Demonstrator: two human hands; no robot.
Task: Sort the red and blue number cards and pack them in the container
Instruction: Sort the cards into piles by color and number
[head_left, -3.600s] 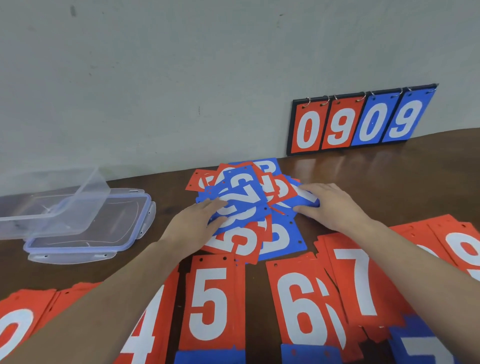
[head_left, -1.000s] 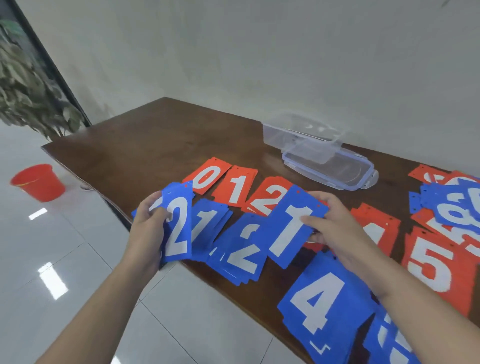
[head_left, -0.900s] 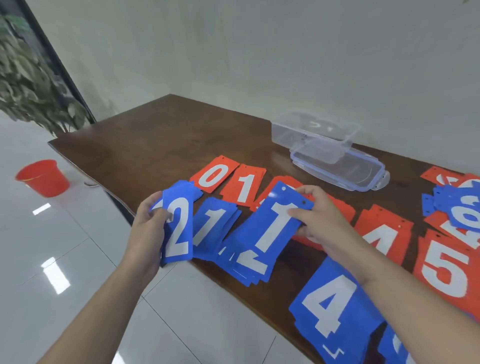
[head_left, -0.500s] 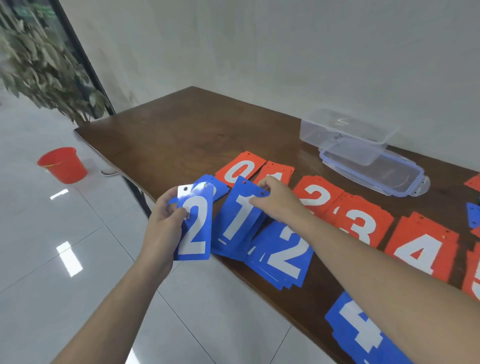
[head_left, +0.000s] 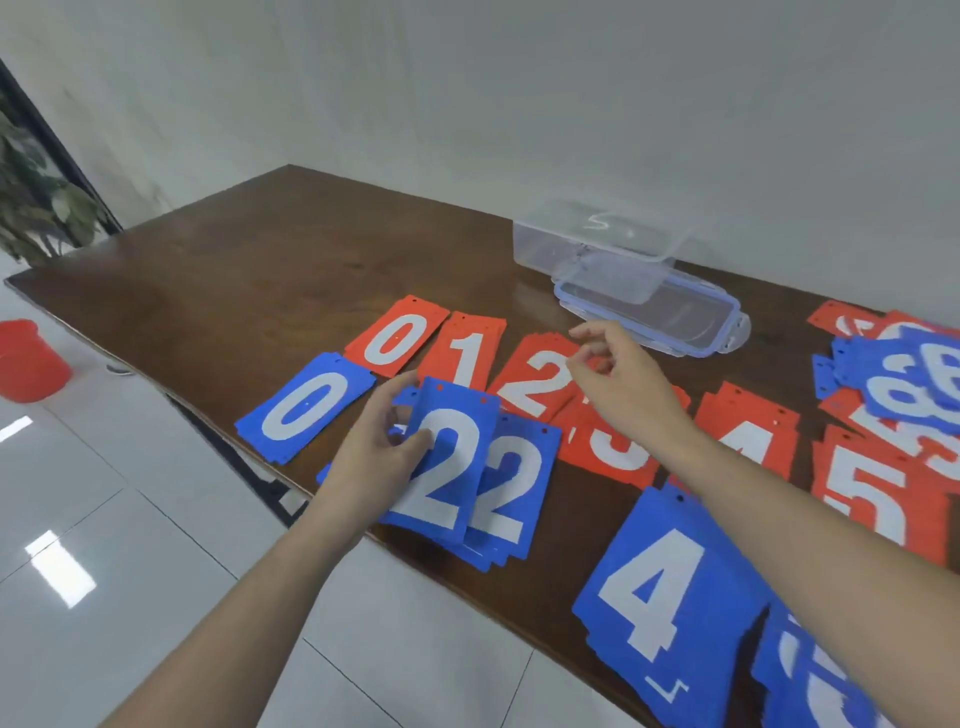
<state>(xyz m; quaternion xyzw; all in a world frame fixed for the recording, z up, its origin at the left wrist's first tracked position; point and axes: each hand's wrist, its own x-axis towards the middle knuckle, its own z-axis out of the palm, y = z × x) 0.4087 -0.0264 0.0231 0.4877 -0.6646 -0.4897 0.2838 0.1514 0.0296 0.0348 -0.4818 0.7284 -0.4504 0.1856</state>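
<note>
Two hands | left hand (head_left: 382, 447) grips blue 2 card (head_left: 452, 467) | right hand (head_left: 621, 382) empty | wooden table (head_left: 249, 270)

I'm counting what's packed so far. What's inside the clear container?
No cards show inside the container; through its clear walls only the table and glare appear. It sits partly on its lid. Its floor is blurred, so a flat card cannot be ruled out.

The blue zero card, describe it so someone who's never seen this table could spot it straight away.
Find the table's near edge at its left end. The blue 0 card lies there flat and alone, left of the left hand, below the red 0 card. It's the only blue zero.
</note>
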